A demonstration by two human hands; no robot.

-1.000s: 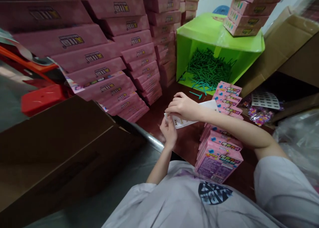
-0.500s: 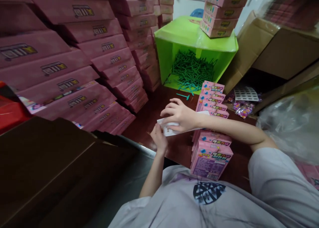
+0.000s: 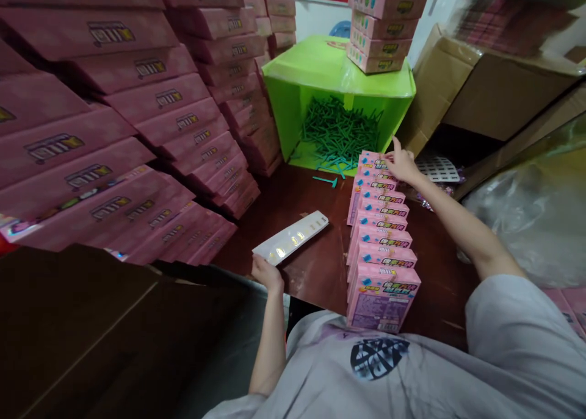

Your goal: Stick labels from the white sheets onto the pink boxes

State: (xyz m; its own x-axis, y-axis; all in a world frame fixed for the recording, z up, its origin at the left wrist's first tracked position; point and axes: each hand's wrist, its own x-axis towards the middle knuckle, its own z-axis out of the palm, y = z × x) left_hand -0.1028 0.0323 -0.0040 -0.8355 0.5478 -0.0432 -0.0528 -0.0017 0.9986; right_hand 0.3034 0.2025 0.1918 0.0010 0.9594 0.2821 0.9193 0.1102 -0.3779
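My left hand (image 3: 268, 275) is closed on the near end of a white sticker sheet (image 3: 293, 238), its fingers pinching the corner. Shiny clear patches and small marks run along the strip, which slants over the brown table. My right hand (image 3: 403, 164) reaches to the far end of a row of pink boxes (image 3: 383, 291), with one finger stretched up and the others at the top of the farthest box. Whether a small sticker is under those fingertips is too small to tell. The boxes stand upright, one behind another, with coloured lettering on their fronts.
High stacks of pink cartons (image 3: 183, 121) line the left. A lime-green box (image 3: 280, 111) at the back holds many green plastic pieces (image 3: 341, 129); one green piece (image 3: 326, 180) lies outside it. Brown cardboard (image 3: 439, 96) and clear plastic wrap (image 3: 508, 218) are on the right.
My right hand has left the sticker sheet and moved right and away to the farthest pink boxes. My left hand has shifted left and down, still holding the sheet, now uncovered.
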